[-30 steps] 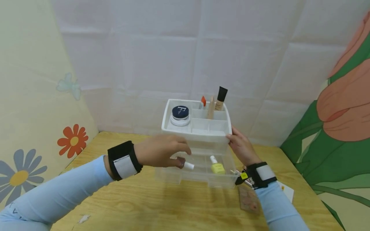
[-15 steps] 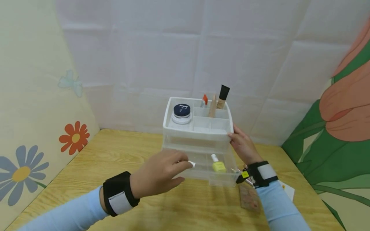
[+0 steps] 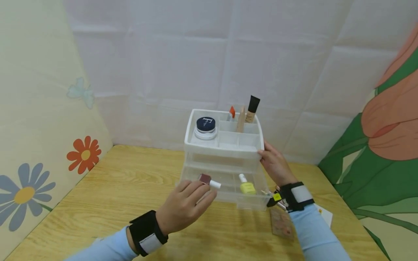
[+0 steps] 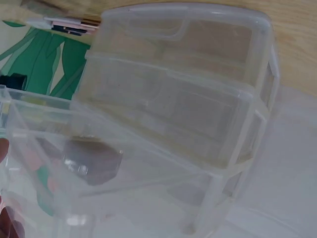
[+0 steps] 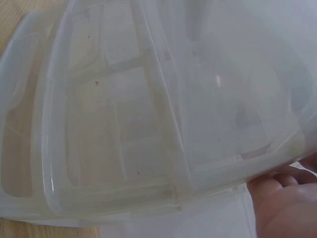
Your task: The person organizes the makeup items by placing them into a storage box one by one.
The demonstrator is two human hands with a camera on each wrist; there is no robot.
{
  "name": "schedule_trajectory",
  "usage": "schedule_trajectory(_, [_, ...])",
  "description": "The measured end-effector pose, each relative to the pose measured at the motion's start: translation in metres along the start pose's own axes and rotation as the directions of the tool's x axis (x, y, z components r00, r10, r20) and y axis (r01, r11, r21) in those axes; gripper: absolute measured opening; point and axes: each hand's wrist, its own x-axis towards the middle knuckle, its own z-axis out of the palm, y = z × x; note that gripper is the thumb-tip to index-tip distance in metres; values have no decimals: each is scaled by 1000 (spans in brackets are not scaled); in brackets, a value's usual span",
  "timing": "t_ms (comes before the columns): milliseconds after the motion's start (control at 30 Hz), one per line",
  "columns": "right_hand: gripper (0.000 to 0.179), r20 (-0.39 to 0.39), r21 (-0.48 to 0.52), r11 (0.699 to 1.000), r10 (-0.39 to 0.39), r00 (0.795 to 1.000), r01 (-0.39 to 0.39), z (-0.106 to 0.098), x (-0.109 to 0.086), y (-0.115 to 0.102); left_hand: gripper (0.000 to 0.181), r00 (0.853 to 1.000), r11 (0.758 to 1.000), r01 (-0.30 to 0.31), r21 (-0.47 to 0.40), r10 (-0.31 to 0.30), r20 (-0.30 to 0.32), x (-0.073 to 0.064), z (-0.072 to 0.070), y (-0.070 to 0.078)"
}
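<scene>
A white-topped, clear plastic makeup organizer (image 3: pixel 224 149) stands on the table with a see-through drawer (image 3: pixel 225 195) pulled out at the front. Inside the drawer lie a dark red nail polish bottle (image 3: pixel 205 179) with a white cap, at the left, and a yellow one (image 3: pixel 247 187), at the right. Bent over the drawer's front-left edge are the fingers of my left hand (image 3: pixel 187 206); their tips are partly hidden. My right hand (image 3: pixel 275 164) grips the organizer's upper right side, thumb on the front. The right wrist view shows that hand (image 5: pixel 287 203) against the side wall.
The top tray holds a navy-lidded powder jar (image 3: pixel 205 126), an orange-tipped tube (image 3: pixel 232 112), a beige stick (image 3: pixel 241 119) and a black-capped tube (image 3: pixel 253 107). Under the right forearm lie a makeup palette (image 3: pixel 281 224) and some brushes. A white sheet (image 3: pixel 156 72) hangs behind the wooden table (image 3: pixel 143 159).
My left hand has let go of the red nail polish, which stays in the drawer's left part. That hand has drawn back to the drawer's front edge. My right hand keeps its grip.
</scene>
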Motion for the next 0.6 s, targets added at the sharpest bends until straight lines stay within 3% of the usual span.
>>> schedule_trajectory(233, [60,-16,-16,1000,15,1000,-15,-1,-1,1,27,1000,1000,2,13,-2,-17,-5,6,5])
schedule_trajectory(600, [59,-18,-52,998,22,1000,-23,0,0,1,27,1000,999,3,43,-1,-27,-2,6,3])
